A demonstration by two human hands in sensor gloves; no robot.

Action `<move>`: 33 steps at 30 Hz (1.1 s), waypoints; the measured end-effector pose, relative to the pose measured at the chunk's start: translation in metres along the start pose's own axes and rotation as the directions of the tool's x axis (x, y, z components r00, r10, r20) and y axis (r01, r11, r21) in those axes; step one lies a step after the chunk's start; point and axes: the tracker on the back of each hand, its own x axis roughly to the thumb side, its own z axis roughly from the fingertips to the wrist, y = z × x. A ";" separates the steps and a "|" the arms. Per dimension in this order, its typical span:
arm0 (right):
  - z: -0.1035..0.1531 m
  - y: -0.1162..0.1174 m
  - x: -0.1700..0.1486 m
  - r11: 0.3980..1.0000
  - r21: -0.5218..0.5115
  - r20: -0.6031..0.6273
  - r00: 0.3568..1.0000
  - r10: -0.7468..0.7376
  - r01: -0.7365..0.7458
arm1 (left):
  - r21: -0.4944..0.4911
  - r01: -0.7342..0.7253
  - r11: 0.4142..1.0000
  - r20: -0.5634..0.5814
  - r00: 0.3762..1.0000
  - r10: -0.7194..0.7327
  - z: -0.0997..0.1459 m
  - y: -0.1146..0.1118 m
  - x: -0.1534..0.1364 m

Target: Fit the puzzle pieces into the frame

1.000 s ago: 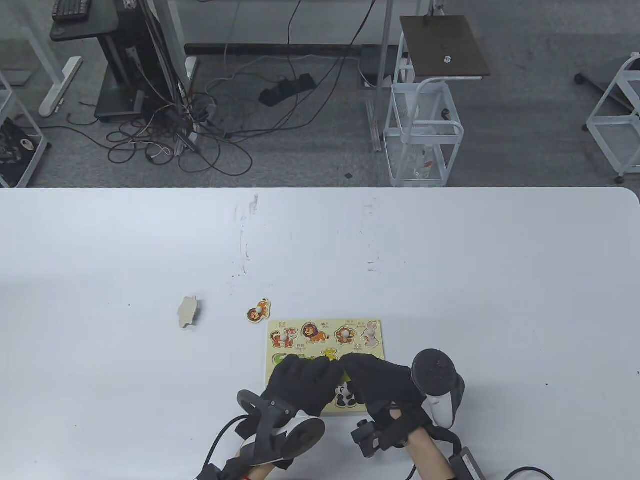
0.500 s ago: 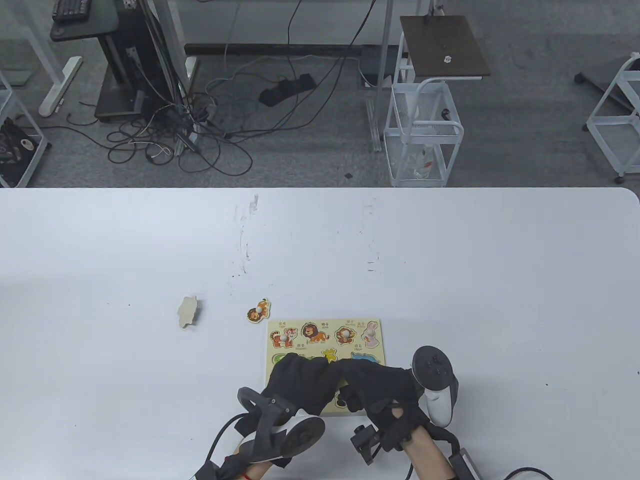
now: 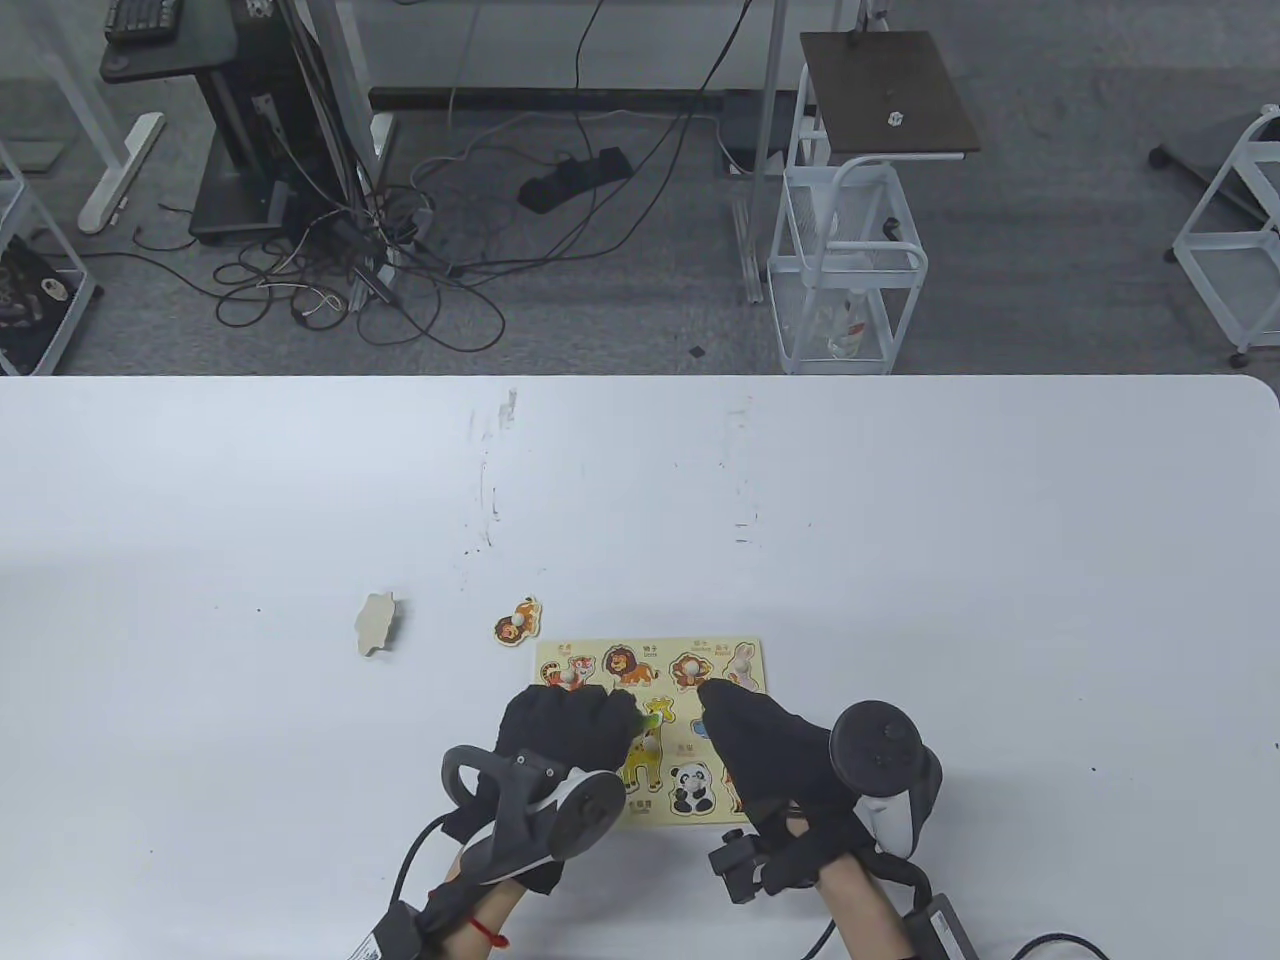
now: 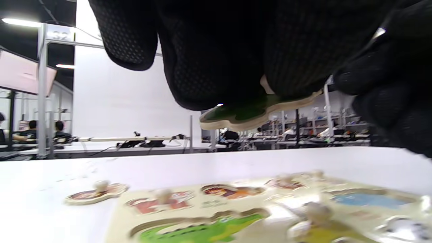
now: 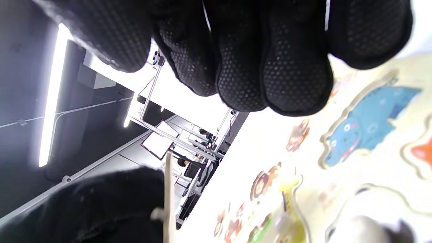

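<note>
The puzzle frame (image 3: 755, 655) lies flat near the table's front edge, with several animal pieces seated in it. My left hand (image 3: 600, 705) hovers over its left middle and grips a green piece (image 4: 251, 114), held level a little above the empty green alligator recess (image 4: 202, 229). My right hand (image 3: 715, 695) is over the board's right middle, fingers (image 5: 270, 74) bunched and holding nothing, above the blue hippo recess (image 5: 364, 125). The board's middle row is partly hidden under both hands.
An orange animal piece with a peg (image 3: 517, 622) lies just off the board's far left corner. A beige piece lying face down (image 3: 376, 622) is further left. The white table (image 3: 900, 520) stretches far and to both sides.
Both hands moved from the board's near edge toward its middle and drew apart. The panda and giraffe in the bottom row came into sight.
</note>
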 end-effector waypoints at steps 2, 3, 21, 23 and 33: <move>-0.001 -0.001 -0.001 1.000 -0.007 -0.004 1.000 0.001 -0.001 | -0.039 0.019 0.999 -0.019 1.000 -0.020 -0.004 -0.005 -0.003; -0.001 -0.001 -0.001 1.000 -0.009 -0.005 1.000 0.001 -0.001 | -0.053 0.032 0.998 -0.026 0.999 -0.033 -0.005 -0.008 -0.004; -0.001 -0.003 -0.001 1.000 -0.018 0.023 1.000 0.000 0.000 | -0.246 0.179 0.952 -0.035 0.980 -0.194 -0.022 -0.038 0.001; -0.001 -0.003 -0.001 1.000 -0.016 0.024 1.000 0.002 -0.001 | -0.255 0.211 0.944 -0.021 0.975 -0.223 -0.022 -0.040 0.003; 0.000 -0.002 0.001 1.000 -0.013 0.026 1.000 0.007 -0.007 | -0.268 0.215 0.939 -0.024 0.973 -0.229 -0.024 -0.043 0.004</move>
